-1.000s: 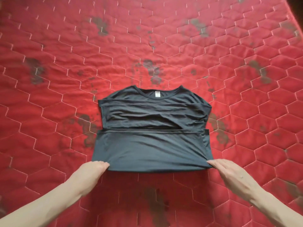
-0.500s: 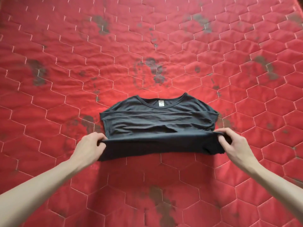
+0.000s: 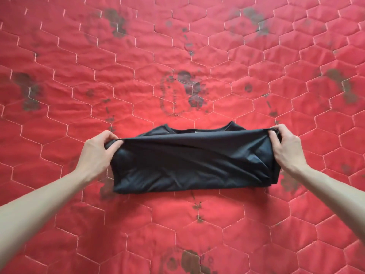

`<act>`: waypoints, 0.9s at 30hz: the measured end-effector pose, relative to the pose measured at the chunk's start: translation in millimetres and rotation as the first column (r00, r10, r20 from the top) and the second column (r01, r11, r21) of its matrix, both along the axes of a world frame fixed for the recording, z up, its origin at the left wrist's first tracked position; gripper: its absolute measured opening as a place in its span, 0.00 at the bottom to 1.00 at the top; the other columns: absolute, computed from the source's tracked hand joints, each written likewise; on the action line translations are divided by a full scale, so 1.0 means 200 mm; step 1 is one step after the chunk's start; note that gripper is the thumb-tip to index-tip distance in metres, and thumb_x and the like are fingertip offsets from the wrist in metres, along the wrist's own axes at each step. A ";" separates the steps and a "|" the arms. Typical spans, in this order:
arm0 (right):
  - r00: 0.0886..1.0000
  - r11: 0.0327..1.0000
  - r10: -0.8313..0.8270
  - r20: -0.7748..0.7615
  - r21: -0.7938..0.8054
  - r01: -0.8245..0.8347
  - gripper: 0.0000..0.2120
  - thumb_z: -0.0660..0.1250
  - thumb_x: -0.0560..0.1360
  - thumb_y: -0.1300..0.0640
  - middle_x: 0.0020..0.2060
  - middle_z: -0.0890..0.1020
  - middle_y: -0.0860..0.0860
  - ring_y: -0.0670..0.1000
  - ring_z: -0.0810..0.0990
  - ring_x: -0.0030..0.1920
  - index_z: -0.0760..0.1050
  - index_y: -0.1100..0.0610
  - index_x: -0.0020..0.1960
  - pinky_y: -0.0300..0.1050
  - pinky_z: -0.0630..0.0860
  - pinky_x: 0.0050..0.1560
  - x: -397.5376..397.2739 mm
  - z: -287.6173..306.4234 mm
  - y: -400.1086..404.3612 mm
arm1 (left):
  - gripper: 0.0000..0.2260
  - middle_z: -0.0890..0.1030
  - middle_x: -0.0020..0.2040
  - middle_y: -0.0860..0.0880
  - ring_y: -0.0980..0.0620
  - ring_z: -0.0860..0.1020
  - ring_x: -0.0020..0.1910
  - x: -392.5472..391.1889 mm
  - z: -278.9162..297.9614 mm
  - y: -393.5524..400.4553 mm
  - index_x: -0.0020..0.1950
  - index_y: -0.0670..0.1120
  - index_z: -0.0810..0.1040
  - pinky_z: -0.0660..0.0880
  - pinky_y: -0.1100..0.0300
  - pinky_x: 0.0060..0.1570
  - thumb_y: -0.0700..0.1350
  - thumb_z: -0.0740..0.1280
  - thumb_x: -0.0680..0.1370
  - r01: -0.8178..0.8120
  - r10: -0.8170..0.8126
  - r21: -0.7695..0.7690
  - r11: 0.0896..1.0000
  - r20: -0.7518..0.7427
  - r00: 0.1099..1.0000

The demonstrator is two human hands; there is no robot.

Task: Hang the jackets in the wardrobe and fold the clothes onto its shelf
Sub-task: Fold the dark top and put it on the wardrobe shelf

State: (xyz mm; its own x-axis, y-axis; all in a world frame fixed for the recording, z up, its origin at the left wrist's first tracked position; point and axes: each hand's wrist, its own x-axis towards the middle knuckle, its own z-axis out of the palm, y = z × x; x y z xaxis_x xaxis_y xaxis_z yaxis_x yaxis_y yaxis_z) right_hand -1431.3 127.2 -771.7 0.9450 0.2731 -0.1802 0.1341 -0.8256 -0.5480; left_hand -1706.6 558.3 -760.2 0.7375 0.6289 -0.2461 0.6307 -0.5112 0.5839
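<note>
The dark charcoal cloth t-shirt (image 3: 189,163) is a thin, smooth knit with a faint sheen, falling in soft creases where it is doubled over. Beneath it, the red quilted bed cover (image 3: 197,46) is a matt woven cloth, finely wrinkled, stitched in pale thread into hexagons, with worn, dull grey-brown printed patches across its surface.

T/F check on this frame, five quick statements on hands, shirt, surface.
1. Both hands grip the dark folded T-shirt. True: left hand and right hand pinch its raised edge at opposite ends.
2. The shirt lies on a red quilted cover with hexagon stitching. True.
3. The neckline points toward the person. False: it lies at the far side.
4. A hanger lies beside the shirt. False: none is visible.
5. The cover is spotless. False: it has dark blotches.
</note>
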 end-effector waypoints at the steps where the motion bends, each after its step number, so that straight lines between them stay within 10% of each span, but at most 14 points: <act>1: 1.000 0.999 0.014 -0.002 -0.036 -0.014 0.08 0.61 0.86 0.52 0.42 0.83 0.57 0.62 0.82 0.46 0.77 0.55 0.56 0.56 0.76 0.50 0.04 -0.02 0.01 | 0.04 0.83 0.43 0.49 0.47 0.80 0.45 0.04 -0.03 0.03 0.48 0.45 0.81 0.73 0.52 0.49 0.44 0.73 0.80 -0.012 0.012 -0.003 1.000 -0.002 1.000; 9: 0.993 0.961 0.112 -0.020 -0.252 -0.113 0.12 0.59 0.85 0.49 0.48 0.83 0.65 0.69 0.81 0.50 0.75 0.57 0.58 0.58 0.76 0.49 0.26 -0.23 0.10 | 0.06 0.83 0.48 0.46 0.42 0.80 0.52 0.28 -0.30 0.12 0.50 0.45 0.82 0.69 0.54 0.52 0.47 0.70 0.82 -0.151 0.146 -0.068 0.986 -0.075 0.986; 12: 0.977 0.951 0.121 0.177 -0.304 -0.062 0.18 0.57 0.83 0.48 0.59 0.79 0.61 0.66 0.76 0.59 0.76 0.57 0.64 0.60 0.72 0.57 0.22 -0.28 0.15 | 0.08 0.81 0.57 0.42 0.38 0.75 0.60 0.30 -0.34 0.03 0.57 0.46 0.79 0.70 0.45 0.60 0.48 0.64 0.83 -0.217 0.236 0.176 0.960 -0.092 0.967; 17: 0.798 0.887 0.447 0.404 -0.083 -0.455 0.19 0.59 0.84 0.59 0.72 0.75 0.59 0.60 0.73 0.73 0.74 0.61 0.73 0.57 0.69 0.73 -0.11 -0.27 0.40 | 0.17 0.77 0.68 0.40 0.37 0.74 0.67 0.30 -0.38 -0.34 0.68 0.42 0.77 0.69 0.41 0.68 0.47 0.61 0.82 0.292 -0.348 0.393 0.872 0.076 0.935; 20: 0.692 0.754 0.657 0.300 -0.232 -0.615 0.24 0.58 0.86 0.49 0.80 0.67 0.54 0.55 0.63 0.81 0.68 0.56 0.80 0.55 0.60 0.80 -0.35 -0.39 0.51 | 0.26 0.69 0.79 0.43 0.40 0.65 0.80 0.30 -0.48 -0.60 0.79 0.45 0.70 0.60 0.37 0.77 0.54 0.59 0.83 0.519 -0.520 0.395 0.758 -0.113 0.846; 27: 0.887 0.841 0.420 0.193 -0.448 -0.302 0.30 0.52 0.85 0.40 0.83 0.59 0.51 0.56 0.58 0.82 0.57 0.49 0.84 0.60 0.55 0.79 -0.25 -0.54 0.26 | 0.38 0.52 0.86 0.47 0.44 0.49 0.85 0.19 -0.62 -0.44 0.86 0.50 0.55 0.48 0.33 0.80 0.69 0.55 0.80 0.425 -0.325 0.408 0.808 -0.294 0.899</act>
